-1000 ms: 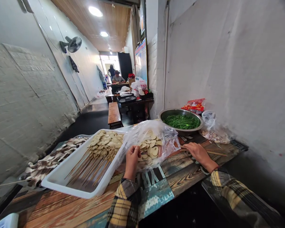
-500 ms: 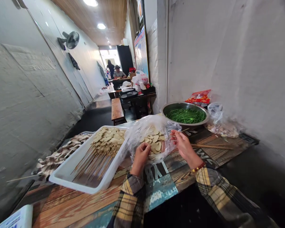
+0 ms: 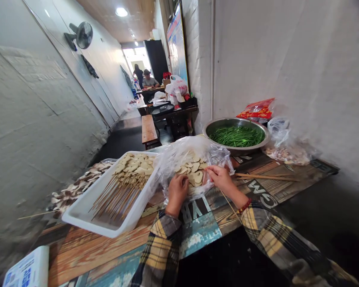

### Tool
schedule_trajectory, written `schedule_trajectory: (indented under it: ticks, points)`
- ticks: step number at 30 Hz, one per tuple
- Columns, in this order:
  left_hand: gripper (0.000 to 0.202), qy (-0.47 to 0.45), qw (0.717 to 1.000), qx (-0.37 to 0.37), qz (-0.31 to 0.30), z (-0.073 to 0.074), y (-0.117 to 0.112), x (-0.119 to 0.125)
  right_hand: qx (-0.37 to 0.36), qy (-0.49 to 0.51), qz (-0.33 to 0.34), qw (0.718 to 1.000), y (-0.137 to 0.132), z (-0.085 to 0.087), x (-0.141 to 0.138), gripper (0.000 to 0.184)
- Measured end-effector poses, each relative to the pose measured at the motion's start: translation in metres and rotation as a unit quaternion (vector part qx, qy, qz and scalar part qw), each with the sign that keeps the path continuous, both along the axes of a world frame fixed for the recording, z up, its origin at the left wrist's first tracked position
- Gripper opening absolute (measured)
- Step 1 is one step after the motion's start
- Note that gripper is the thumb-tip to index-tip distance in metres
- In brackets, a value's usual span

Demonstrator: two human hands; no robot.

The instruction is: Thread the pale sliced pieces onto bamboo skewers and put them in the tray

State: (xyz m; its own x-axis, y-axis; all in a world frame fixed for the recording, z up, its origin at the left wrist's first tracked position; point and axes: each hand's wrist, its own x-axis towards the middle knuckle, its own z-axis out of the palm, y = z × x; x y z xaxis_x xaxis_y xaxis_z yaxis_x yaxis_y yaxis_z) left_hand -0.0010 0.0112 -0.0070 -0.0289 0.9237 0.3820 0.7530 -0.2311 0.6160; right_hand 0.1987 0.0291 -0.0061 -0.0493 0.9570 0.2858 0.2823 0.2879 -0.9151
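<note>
One head-worn view looks forward and down across the table [image 3: 98, 243], the left hand [image 3: 178, 189] and right hand [image 3: 220, 178] near, below centre; a bright opening [image 3: 135, 56] lies far off, upper left of centre.

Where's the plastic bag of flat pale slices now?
In the head view, the plastic bag lies near the centre, right of the white tray, with the metal bowl beyond it, to the right.

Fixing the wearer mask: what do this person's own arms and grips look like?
Left sleeve and right sleeve: long, plaid, in yellow, black and grey. Left grip and right grip: five-fingered hands, no gloves visible. A reddish beaded bracelet circles the right wrist; none shows on the left.
</note>
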Motion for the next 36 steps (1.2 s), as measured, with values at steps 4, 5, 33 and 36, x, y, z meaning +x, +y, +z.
schedule_trajectory:
  ticks: [4,5,33,36]
  points:
    - [0.014,0.034,0.999,-0.005,0.005,-0.003,0.000,0.000,0.020,-0.070,-0.005,0.997,0.019,0.001,-0.016,0.027]
    - [0.014,0.038,0.999,-0.007,0.006,-0.003,0.000,0.000,0.023,-0.092,-0.010,0.995,0.023,0.002,-0.018,0.026]
    - [0.015,-0.109,0.992,-0.052,0.036,0.008,-0.001,0.002,0.037,-0.307,-0.053,0.949,0.062,0.007,-0.019,0.018]
    - [0.015,-0.121,0.991,-0.049,0.040,0.006,-0.001,0.001,0.057,-0.333,-0.050,0.940,0.056,0.013,-0.011,0.019]
